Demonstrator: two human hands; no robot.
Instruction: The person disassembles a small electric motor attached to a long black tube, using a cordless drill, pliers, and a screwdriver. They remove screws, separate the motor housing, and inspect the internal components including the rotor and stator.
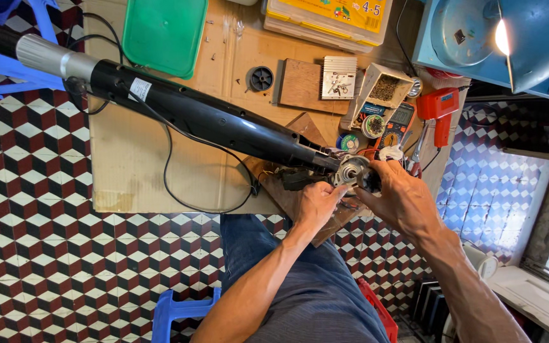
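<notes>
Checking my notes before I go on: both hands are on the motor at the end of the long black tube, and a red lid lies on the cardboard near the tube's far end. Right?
Not quite: the lid is green, not red, as the head view shows. The rest holds: the left hand and right hand are both on the motor at the end of the long black tube, and the lid lies on the cardboard.

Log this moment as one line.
left hand: holding motor end | right hand: gripping same end | black tube: across cardboard
</notes>
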